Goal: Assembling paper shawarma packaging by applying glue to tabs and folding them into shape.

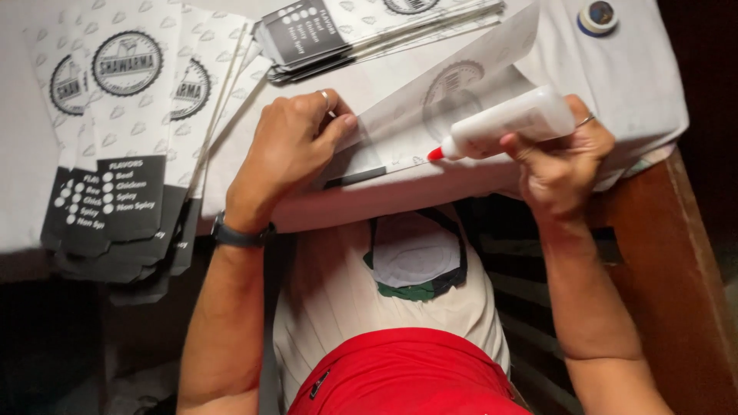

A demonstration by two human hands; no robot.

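Note:
My right hand (557,157) grips a white glue bottle (511,119) held on its side, its red tip pointing left and touching the edge of a white paper sheet (430,107) printed with a round grey emblem. The sheet's upper flap is folded up. My left hand (296,142) presses flat on the left end of that sheet, thumb on its edge, a ring on one finger and a dark watch on the wrist. Both hands work at the near edge of a table covered in white cloth (638,69).
A fanned stack of white paper bags with black ends (123,123) lies to the left, overhanging the table edge. Another stack of bags (346,31) sits at the back. A small round cap-like item (598,15) rests at the far right. Brown wood (676,261) shows at the right.

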